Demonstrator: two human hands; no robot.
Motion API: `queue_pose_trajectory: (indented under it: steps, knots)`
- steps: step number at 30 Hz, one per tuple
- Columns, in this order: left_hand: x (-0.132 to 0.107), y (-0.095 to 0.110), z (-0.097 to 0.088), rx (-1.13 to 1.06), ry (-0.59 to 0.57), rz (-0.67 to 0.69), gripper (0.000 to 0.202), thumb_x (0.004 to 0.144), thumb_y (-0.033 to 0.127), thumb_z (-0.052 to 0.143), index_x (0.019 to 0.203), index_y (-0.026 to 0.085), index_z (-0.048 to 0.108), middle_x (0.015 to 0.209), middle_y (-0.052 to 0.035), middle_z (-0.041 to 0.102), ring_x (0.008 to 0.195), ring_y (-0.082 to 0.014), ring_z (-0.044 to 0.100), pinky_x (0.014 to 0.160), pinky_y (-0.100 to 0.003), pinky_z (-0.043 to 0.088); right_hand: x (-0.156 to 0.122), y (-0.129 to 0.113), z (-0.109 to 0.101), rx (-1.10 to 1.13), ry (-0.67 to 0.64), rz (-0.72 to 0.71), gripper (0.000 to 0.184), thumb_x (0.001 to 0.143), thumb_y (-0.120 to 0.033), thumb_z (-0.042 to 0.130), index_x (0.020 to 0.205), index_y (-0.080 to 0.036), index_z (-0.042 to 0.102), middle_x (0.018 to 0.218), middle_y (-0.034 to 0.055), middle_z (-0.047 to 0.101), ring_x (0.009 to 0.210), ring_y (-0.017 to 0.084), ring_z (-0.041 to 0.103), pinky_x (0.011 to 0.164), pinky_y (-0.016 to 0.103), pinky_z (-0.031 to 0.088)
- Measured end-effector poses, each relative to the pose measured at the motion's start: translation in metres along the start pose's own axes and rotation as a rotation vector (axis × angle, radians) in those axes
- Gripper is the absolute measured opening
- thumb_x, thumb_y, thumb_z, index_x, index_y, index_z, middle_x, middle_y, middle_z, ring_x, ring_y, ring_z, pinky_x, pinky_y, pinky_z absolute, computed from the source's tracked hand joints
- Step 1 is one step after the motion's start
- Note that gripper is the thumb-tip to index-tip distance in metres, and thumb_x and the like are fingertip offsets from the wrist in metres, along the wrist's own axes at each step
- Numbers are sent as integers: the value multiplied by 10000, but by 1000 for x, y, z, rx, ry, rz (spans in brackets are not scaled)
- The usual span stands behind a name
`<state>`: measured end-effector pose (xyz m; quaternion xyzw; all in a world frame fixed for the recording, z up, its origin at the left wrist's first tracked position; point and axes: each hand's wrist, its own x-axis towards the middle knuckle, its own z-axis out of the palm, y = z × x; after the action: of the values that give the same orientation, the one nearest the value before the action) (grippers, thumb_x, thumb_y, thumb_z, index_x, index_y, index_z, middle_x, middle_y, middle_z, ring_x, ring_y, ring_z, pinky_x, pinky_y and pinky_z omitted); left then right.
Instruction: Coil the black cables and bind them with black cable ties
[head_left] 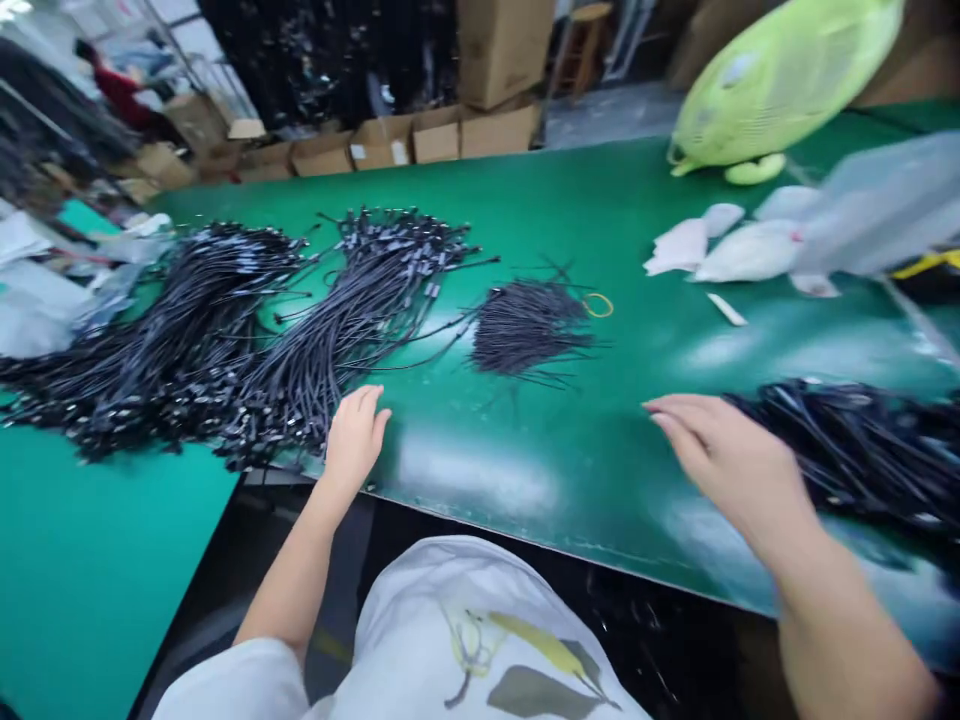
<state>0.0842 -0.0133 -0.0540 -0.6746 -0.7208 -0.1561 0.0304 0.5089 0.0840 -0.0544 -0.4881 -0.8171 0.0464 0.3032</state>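
The left hand (355, 432) is slightly parted beside black cables (322, 345), the right hand (724, 455) narrowly, near a dark bundle (870, 445).

Green bench (622, 220) with glossy top. Yellow-green fan (787, 90) at far right, blurred. Pale crumpled wrappings (750, 248) in front of it, greyish plastic (892, 200) alongside; small white strip (727, 309) just nearer. Whitish plastic bags (45, 300) at left end. Beyond far edge: row of cardboard boxes (382, 142), taller carton (502, 50), wooden stool (585, 50). Person in red (120, 90) in background, upper left.
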Motion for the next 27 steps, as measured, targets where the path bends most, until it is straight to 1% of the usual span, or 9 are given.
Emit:
queue_pose_trajectory:
  steps: [3,6,10,14,17,19,22,24,27]
  knots:
    - [21,-22,-9,166,-33,-100,416,943,244,491,1339,121,474,1303,-176,538,1175,-312,504,969,-441,445,31,-49,47,69,-299,-237,395,984,-433,322,966,-309,697,1041,132,680,919,256,649,800,441,529]
    - [42,-32,0,234,-136,-83,334,936,225,497,1242,103,553,1218,-196,559,1106,-326,524,910,-447,446,63,-106,86,79,-481,-406,299,984,-290,388,1040,-228,675,1080,97,667,941,228,643,815,390,537]
    - [48,-36,3,205,-143,-31,213,945,278,510,1061,146,630,1114,-134,601,1023,-266,555,875,-372,449,106,-177,123,18,-596,-525,299,977,-212,433,1236,-172,577,1159,111,614,994,209,619,823,324,503]
    - [34,-56,-20,263,6,-210,358,953,312,496,1252,118,520,1150,-160,583,1026,-286,540,850,-381,445,129,-222,147,-8,-623,-597,277,984,-210,427,1195,-137,590,1132,137,597,957,212,616,801,314,474]
    - [34,-84,-42,304,128,-355,399,947,275,489,1307,103,467,1194,-184,557,1080,-317,508,877,-405,429,127,-236,162,16,-659,-660,246,984,-225,436,1104,-145,635,1075,124,612,913,205,623,788,311,466]
    - [41,-102,-56,257,96,-382,333,936,233,489,1241,102,514,1222,-200,544,1134,-338,480,920,-435,404,121,-238,168,32,-685,-689,231,979,-229,450,1068,-152,649,1066,115,618,895,201,628,791,315,469]
    - [55,-116,-76,139,-14,-386,184,928,174,454,1020,100,596,1097,-197,600,1093,-326,517,926,-440,395,114,-231,167,56,-698,-691,227,978,-228,450,1045,-161,656,1063,104,622,901,196,630,812,325,481]
    - [57,-106,-88,57,-43,-343,228,962,178,373,993,115,590,969,-139,634,982,-259,574,890,-386,420,114,-224,161,68,-687,-668,238,982,-227,438,1090,-168,641,1081,99,620,932,194,626,826,326,493]
    - [43,-64,-105,-109,-126,-204,310,1005,270,282,1054,163,569,794,-10,637,761,-151,604,777,-277,456,123,-218,151,251,-565,-525,353,969,-207,452,1317,-162,497,1259,129,554,1030,199,599,890,344,501]
